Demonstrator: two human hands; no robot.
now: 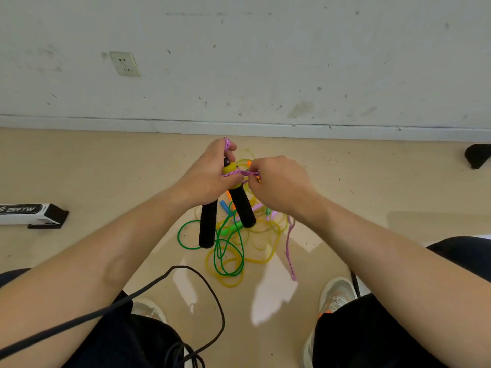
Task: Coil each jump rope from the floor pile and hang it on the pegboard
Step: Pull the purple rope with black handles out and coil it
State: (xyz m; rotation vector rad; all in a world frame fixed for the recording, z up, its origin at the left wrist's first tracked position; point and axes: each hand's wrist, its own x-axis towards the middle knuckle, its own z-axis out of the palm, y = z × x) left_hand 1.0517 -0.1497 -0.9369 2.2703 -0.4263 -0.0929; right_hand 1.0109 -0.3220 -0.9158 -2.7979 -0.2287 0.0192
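L hand (210,179) grips both black foam handles (208,227) of the pink rope (248,173) near their yellow caps. The handles point down below the fist, and a rope loop sticks up over its fingers. R hand (279,187), just right of L, pinches the rope taut across the caps; the slack hangs under the R wrist. Floor pile (233,251) of green & yellow ropes lies below both hands. White box (29,213) sits well left of the L forearm.

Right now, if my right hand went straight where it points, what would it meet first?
Probably the left hand, gripping the handles; the right hand pinches the pink rope beside it. Depth unclear.
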